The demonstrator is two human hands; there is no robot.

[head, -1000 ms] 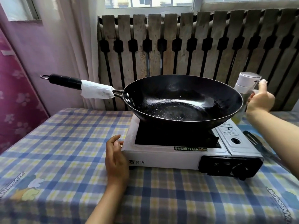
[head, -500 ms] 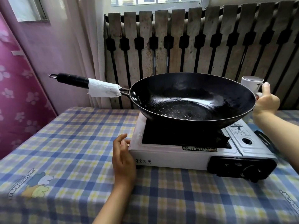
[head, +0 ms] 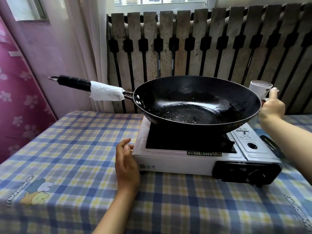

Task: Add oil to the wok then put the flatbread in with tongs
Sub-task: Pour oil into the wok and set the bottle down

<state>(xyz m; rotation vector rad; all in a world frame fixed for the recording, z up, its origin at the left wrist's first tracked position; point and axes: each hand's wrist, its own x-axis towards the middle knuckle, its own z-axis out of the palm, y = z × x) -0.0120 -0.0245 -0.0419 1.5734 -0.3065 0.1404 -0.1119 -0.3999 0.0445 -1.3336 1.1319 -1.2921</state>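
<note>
Two hands noted: right hand (head: 271, 108) grips oil bottle (head: 260, 88), now lowered behind wok (head: 197, 102) rim vs. 1 s ago. Left hand (head: 126, 163) relaxed, open, against stove (head: 177, 161). Oil step prob. done; flatbread, tongs not seen.

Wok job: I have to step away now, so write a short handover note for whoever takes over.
Left hand: open, resting on the table against the stove.
Right hand: on the white oil bottle behind the wok's right rim; grip partly hidden.
Wok: on the stove, bottom glistens, no flatbread inside.
Black utensil, possibly tongs, lies right of the stove.
Done: oil apparently in.
Left: take the tongs and put the flatbread, not in view, in.
</note>
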